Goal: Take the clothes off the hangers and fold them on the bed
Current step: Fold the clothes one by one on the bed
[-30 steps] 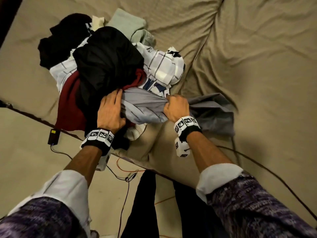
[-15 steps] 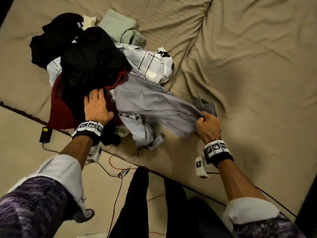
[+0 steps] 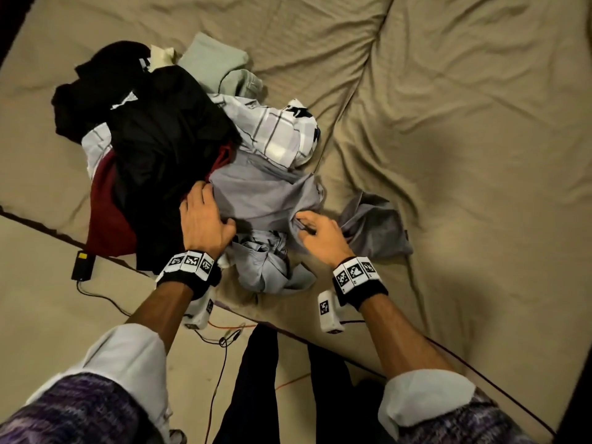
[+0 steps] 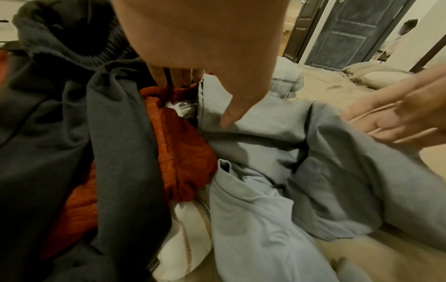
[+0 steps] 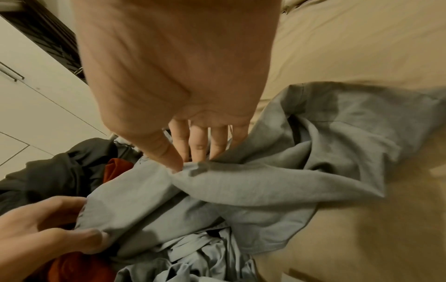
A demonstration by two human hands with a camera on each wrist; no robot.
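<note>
Floor at lower left of the head view: a small black box [image 3: 82, 265] with a cable, just off the bed [image 3: 464, 129] edge. Clothes pile sits on the bed, left of centre: a black garment [image 3: 160, 149] on top, a dark red garment [image 3: 107, 216] under it, a pale green piece [image 3: 213, 57] at the top, a white checked shirt [image 3: 282, 133] toward centre. Left hand [image 3: 205, 219], centre frame, lies at the seam between black garment and grey shirt [image 3: 266, 197]; fingers reach forward into the pile, thumb on the grey cloth, grip slack. Right hand [image 3: 320, 235], just right of centre, pinches a fold of the grey shirt between thumb and fingertips. The shirt's far end trails right across the tan sheet.
</note>
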